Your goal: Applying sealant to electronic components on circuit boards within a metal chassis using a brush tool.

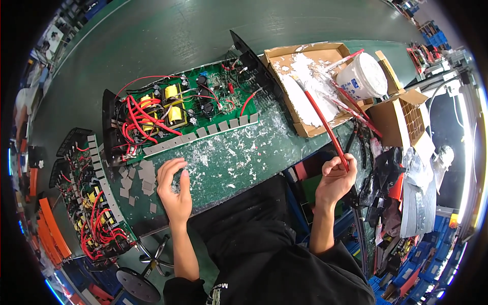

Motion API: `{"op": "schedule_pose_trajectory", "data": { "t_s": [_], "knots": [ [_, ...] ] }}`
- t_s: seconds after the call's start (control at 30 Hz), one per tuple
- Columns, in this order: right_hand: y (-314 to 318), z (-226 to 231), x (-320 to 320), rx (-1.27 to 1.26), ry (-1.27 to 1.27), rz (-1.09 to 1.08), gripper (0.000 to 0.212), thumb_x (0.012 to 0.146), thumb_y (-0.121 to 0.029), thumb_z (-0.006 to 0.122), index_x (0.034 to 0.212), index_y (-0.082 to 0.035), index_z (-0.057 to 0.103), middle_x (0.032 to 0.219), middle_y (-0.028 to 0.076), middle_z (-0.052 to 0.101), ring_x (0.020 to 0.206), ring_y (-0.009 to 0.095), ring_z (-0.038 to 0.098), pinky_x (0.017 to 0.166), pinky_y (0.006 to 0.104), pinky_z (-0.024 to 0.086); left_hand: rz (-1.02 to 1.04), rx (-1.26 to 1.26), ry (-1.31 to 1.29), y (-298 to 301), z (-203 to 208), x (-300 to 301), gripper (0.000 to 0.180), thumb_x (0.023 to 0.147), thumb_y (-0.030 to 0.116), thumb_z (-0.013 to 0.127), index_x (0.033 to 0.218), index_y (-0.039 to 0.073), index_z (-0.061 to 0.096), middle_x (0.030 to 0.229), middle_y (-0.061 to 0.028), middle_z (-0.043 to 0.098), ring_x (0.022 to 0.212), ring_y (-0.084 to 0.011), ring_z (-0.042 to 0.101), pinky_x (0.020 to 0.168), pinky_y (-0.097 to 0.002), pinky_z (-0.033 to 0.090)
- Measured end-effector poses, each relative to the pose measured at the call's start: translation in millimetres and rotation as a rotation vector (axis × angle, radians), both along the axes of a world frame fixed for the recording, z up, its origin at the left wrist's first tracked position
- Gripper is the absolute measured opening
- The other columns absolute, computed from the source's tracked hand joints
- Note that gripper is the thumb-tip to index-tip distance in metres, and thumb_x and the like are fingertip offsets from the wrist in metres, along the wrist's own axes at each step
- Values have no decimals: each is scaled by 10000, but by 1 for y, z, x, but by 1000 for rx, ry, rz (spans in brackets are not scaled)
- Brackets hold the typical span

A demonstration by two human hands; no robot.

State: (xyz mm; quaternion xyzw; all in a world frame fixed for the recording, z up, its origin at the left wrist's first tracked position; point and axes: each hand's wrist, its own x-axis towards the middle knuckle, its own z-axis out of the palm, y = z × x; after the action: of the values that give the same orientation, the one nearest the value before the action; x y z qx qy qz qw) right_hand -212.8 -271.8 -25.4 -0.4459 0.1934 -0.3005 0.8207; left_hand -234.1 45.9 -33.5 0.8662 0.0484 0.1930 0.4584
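Observation:
My right hand (335, 184) is closed round the lower end of a long red stick (325, 124). The stick's whitish far tip reaches over white paste (305, 104) in a shallow cardboard tray (298, 124); whether it touches the paste I cannot tell. My left hand (175, 190) is held with fingers loosely bent and thumb apart, nothing visible in it. Beside it, several thin grey square pads (147, 173) lie on the table. Beyond it is a green circuit board (203, 114) with yellow transformers, red wires and a row of grey pads along its near edge.
A second circuit board (96, 203) stands at the left. In the tray are a white bucket (362, 76) and more paste-smeared red sticks. An open divided carton (401, 119) sits at the right, above plastic bags (419, 168). White smears mark the green table (229, 157).

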Motion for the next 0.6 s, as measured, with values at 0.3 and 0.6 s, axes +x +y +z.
{"op": "schedule_pose_trajectory", "data": {
  "t_s": [0.3,0.6],
  "knots": [
    [0,0,1,-111,-79,24,151,936,-89,402,953,10,514,667,121,561,482,158,482,452,245,389,0,10,-7,1,1,-1,119,842,26,569,939,-20,622,1021,-121,636,1010,-245,573,924,-345,413],
    [-9,-9,1,-201,-111,19,125,893,-43,454,908,27,556,665,103,539,498,134,463,465,238,375,0,-13,-2,0,0,-1,127,841,19,567,948,-16,624,1030,-120,635,1013,-241,573,923,-342,413]
  ]
}}
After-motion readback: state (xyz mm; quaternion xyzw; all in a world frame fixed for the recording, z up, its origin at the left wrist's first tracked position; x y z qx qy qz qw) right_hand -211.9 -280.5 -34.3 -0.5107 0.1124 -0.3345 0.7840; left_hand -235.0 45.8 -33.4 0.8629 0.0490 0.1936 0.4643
